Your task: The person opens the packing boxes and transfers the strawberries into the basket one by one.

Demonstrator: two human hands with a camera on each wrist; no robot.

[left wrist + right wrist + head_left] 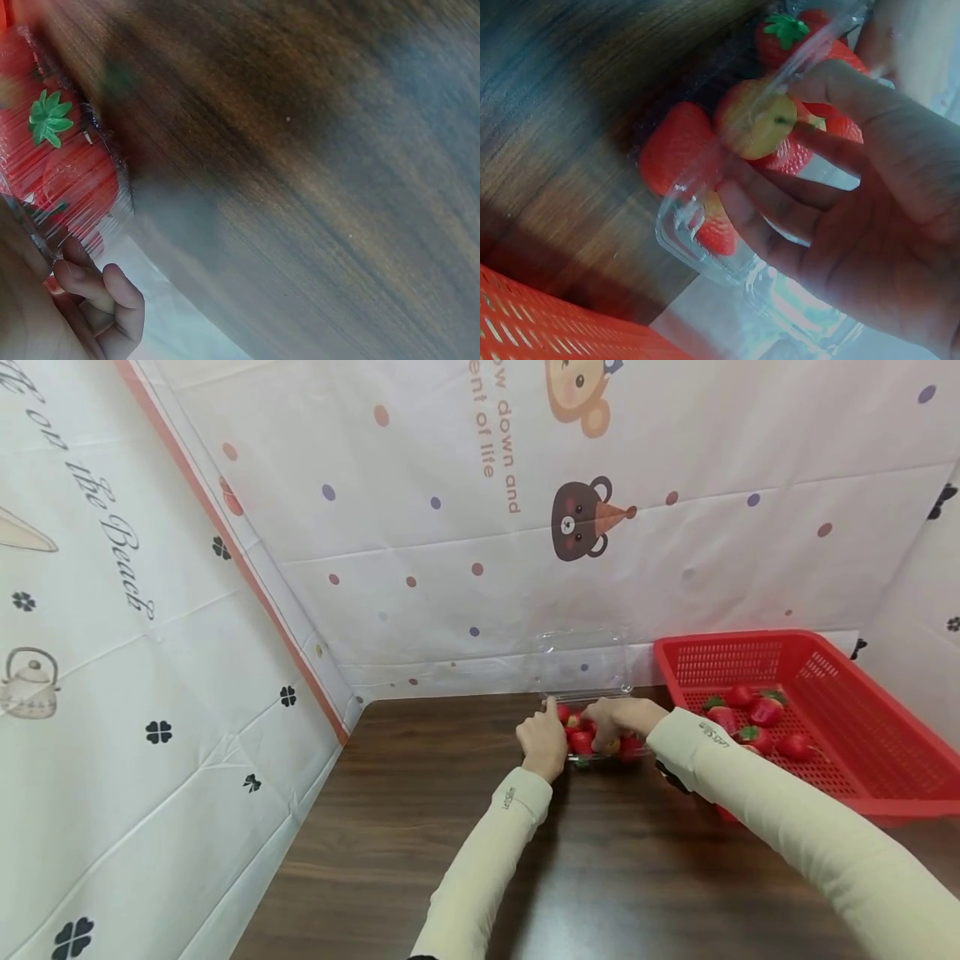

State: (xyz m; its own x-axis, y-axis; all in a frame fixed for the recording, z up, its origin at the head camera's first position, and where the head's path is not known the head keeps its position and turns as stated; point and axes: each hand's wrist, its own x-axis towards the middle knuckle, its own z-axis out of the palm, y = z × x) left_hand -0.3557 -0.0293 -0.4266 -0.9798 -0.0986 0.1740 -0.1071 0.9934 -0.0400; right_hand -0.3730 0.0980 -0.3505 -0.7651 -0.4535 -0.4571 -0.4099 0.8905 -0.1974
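A: Please, what is at the left?

B: Near the far edge of the brown wooden desk [420, 793], the left hand [543, 742] has its fingers bent on the left wall of a clear plastic box [703, 264]; it seems to grip it.

A: What is the danger there?

B: The wall looks thin. With too strong squeezing, it could buckle and tip the red strawberries with green leaves [581, 742] over the front rim.

A: And the transparent raised lid [581, 664]?

B: It stands behind the box; a bump could drop it onto the fingers.

A: Further right?

B: The right hand [622, 716] has its fingers around a round yellow-red fruit [761, 124], near the front rim. I cannot tell if it pinches it. Such a smooth skin could slip, or pressing could push out its neighbours.

A: At the right end?

B: A red perforated plastic basket [870, 710] carries more strawberries [767, 711]. The right sleeve [780, 814] passes close to its front left corner and could knock it.
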